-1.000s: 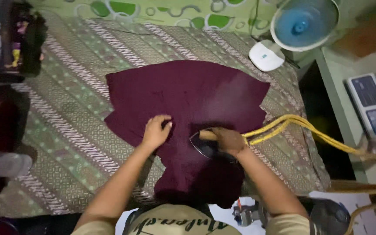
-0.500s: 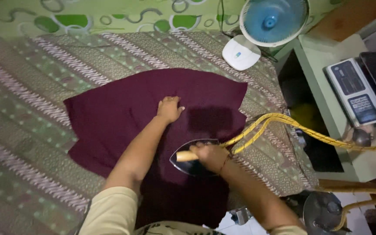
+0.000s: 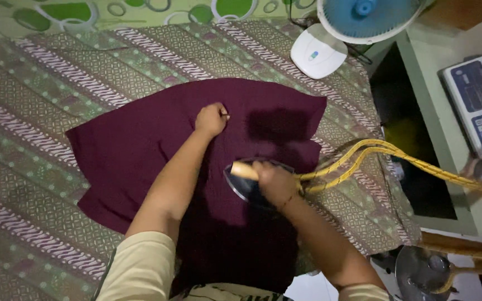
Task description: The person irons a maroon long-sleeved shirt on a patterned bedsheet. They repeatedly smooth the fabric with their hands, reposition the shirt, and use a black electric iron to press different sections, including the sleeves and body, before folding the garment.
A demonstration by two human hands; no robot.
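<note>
A dark maroon cloth (image 3: 157,145) lies spread flat across the middle of the frame on a patterned green-and-white cover (image 3: 40,89) that fills most of the left and upper part of the picture. The left hand (image 3: 211,119) sits near the centre top of the cloth, curled almost into a fist with the knuckles pressing down on the fabric; it seems to pinch or hold the cloth flat, though the fingertips are tucked under and I cannot make them out. The right hand (image 3: 274,181), just right of centre and lower, is closed around the pale wooden handle of an iron (image 3: 246,187), whose dark pointed sole rests on the cloth (the hand covers much of its body, so only the tip and handle end show clearly). A yellow cord (image 3: 386,156) loops away from the iron toward the right edge and runs out of frame. The lower part of the cloth falls into deep shadow between the two forearms, and its bottom edge is hidden by the person's pale shirt. At the top right a blue fan (image 3: 364,14) is cut off by the frame, with a white rounded base (image 3: 318,53) below it. At the far right a grey-and-blue device (image 3: 478,106) lies on a pale green surface, partly out of view. The lower right corner holds dim metal shapes I cannot identify.
</note>
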